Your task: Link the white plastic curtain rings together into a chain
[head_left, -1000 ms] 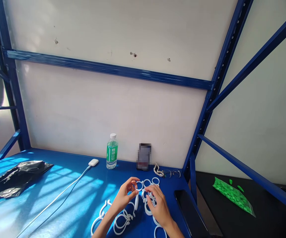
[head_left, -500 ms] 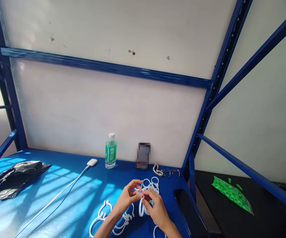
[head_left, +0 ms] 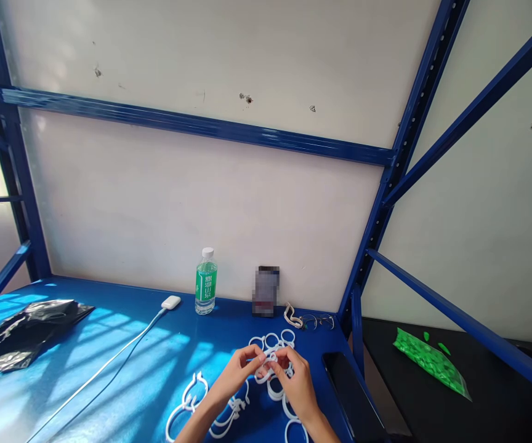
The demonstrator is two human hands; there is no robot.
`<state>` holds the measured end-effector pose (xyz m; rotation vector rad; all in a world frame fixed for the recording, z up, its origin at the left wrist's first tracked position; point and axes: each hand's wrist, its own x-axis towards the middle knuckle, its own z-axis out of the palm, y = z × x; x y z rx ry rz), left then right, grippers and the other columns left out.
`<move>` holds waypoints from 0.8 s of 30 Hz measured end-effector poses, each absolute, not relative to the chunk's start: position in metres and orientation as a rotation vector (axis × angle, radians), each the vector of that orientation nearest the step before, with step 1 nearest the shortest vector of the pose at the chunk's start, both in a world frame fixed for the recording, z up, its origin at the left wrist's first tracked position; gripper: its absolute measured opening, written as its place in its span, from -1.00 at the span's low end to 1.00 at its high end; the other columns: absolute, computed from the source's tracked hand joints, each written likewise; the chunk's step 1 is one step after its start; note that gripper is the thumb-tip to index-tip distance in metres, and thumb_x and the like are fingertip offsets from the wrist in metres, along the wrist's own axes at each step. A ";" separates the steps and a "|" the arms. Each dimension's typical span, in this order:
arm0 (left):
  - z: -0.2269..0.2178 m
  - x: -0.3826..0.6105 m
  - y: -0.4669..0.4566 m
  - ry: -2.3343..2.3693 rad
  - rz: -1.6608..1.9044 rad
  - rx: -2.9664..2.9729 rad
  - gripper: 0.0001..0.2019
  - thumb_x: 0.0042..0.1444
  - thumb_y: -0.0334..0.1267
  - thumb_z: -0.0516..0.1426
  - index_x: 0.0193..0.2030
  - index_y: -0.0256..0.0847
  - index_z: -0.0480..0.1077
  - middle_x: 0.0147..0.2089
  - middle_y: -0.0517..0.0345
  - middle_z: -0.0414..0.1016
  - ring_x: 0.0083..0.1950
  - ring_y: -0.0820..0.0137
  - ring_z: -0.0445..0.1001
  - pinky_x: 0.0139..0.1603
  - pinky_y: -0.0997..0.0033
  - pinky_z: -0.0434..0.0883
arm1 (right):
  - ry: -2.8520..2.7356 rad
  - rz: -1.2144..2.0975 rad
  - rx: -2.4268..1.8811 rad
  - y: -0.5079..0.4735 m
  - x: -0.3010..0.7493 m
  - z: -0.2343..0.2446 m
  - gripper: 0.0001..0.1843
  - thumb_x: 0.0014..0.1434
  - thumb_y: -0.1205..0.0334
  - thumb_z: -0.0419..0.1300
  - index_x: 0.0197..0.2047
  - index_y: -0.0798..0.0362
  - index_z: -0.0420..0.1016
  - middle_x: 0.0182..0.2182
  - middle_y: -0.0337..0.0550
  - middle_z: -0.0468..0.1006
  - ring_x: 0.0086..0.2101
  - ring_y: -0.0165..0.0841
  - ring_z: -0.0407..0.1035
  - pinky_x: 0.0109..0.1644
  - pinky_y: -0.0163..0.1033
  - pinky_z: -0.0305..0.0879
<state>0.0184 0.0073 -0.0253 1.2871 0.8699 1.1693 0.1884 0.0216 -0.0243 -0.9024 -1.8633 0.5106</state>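
Observation:
Over the blue table, my left hand (head_left: 242, 367) and my right hand (head_left: 297, 383) meet fingertip to fingertip. Both are closed on a small white plastic ring (head_left: 271, 357), pinched between thumbs and fingers; part of it is hidden behind them. Around and behind my hands lie several closed white rings (head_left: 286, 331) in a loose cluster, and more of them trail towards the front edge. A group of white ring clips (head_left: 187, 400) with open ends lies left of and partly behind my left forearm.
A black phone (head_left: 350, 391) lies right of my hands. At the back stand a water bottle (head_left: 206, 284) and a pixelated object (head_left: 266, 291), beside glasses (head_left: 318, 321). Leftward are a charger with cable (head_left: 170, 303) and a black plastic bag (head_left: 26, 335). Green pieces fill a bag (head_left: 432, 364) rightward.
My hands have turned the white ring from upright to flatter and shifted slightly down and right. More rings of the cluster now show around them.

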 end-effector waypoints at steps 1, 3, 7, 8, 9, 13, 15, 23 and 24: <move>-0.025 0.018 0.007 0.873 1.165 1.272 -0.60 0.03 0.11 0.18 -0.44 -0.24 0.36 -0.49 0.23 0.42 -0.42 0.46 0.36 -0.26 0.42 0.30 | -1.863 0.508 -0.900 0.022 0.188 -0.025 -0.77 0.20 0.07 0.20 -0.41 0.02 0.41 -0.51 -0.24 0.50 -0.49 -0.36 0.38 -0.39 -0.35 0.28; -0.025 0.018 0.007 0.864 1.163 1.237 -0.58 0.03 0.12 0.17 -0.49 -0.25 0.35 -0.51 0.22 0.43 -0.43 0.47 0.36 -0.27 0.42 0.29 | -1.868 0.512 -0.883 0.021 0.188 -0.026 -0.77 0.20 0.07 0.19 -0.40 0.02 0.41 -0.50 -0.23 0.50 -0.48 -0.35 0.39 -0.38 -0.35 0.30; -0.022 0.019 0.007 0.806 1.184 1.152 -0.53 0.03 0.15 0.15 -0.57 -0.26 0.33 -0.56 0.23 0.37 -0.48 0.48 0.31 -0.31 0.41 0.30 | -1.902 0.549 -0.828 0.020 0.189 -0.028 -0.82 0.25 0.10 0.13 -0.27 0.02 0.44 -0.41 -0.20 0.54 -0.40 -0.34 0.44 -0.28 -0.34 0.35; -0.022 0.020 0.007 0.781 1.194 1.127 -0.52 0.03 0.16 0.14 -0.59 -0.25 0.31 -0.58 0.24 0.35 -0.50 0.48 0.30 -0.31 0.40 0.31 | -1.910 0.564 -0.815 0.020 0.189 -0.028 -0.83 0.26 0.12 0.11 -0.21 0.01 0.45 -0.37 -0.19 0.55 -0.36 -0.33 0.45 -0.24 -0.33 0.36; -0.021 0.020 0.007 0.754 1.201 1.104 -0.51 0.03 0.17 0.14 -0.61 -0.25 0.30 -0.60 0.25 0.33 -0.51 0.48 0.29 -0.32 0.39 0.33 | -1.914 0.580 -0.803 0.020 0.189 -0.028 -0.82 0.28 0.14 0.09 -0.14 0.01 0.44 -0.34 -0.18 0.56 -0.33 -0.33 0.46 -0.20 -0.33 0.37; -0.021 0.021 0.007 0.693 1.198 1.054 -0.49 0.01 0.19 0.14 -0.66 -0.23 0.27 -0.64 0.27 0.26 -0.54 0.47 0.27 -0.32 0.33 0.37 | -1.922 0.613 -0.764 0.019 0.189 -0.027 -0.75 0.29 0.19 0.06 0.02 -0.03 0.39 -0.25 -0.16 0.55 -0.26 -0.32 0.46 -0.12 -0.30 0.36; -0.024 0.022 0.008 0.719 1.180 1.058 -0.47 0.02 0.22 0.11 -0.66 -0.23 0.27 -0.65 0.27 0.24 -0.54 0.46 0.29 -0.34 0.33 0.38 | -1.948 0.616 -0.733 0.018 0.188 -0.025 -0.81 0.31 0.20 0.05 -0.07 -0.03 0.43 -0.26 -0.16 0.55 -0.26 -0.32 0.45 -0.13 -0.30 0.35; -0.029 0.020 0.009 0.888 1.229 1.332 -0.57 0.06 0.17 0.11 -0.21 -0.19 0.31 -0.49 0.32 0.33 -0.50 0.46 0.38 -0.35 0.41 0.35 | -1.895 0.580 -0.731 0.020 0.188 -0.022 -0.83 0.32 0.18 0.05 -0.26 -0.01 0.43 -0.33 -0.17 0.51 -0.30 -0.33 0.42 -0.21 -0.32 0.31; -0.027 0.020 0.007 0.917 1.234 1.399 -0.58 0.04 0.12 0.15 -0.13 -0.17 0.30 -0.43 0.31 0.35 -0.45 0.47 0.39 -0.33 0.43 0.35 | -1.877 0.573 -0.738 0.020 0.189 -0.023 -0.83 0.32 0.18 0.06 -0.27 -0.01 0.42 -0.34 -0.18 0.51 -0.31 -0.34 0.42 -0.22 -0.33 0.31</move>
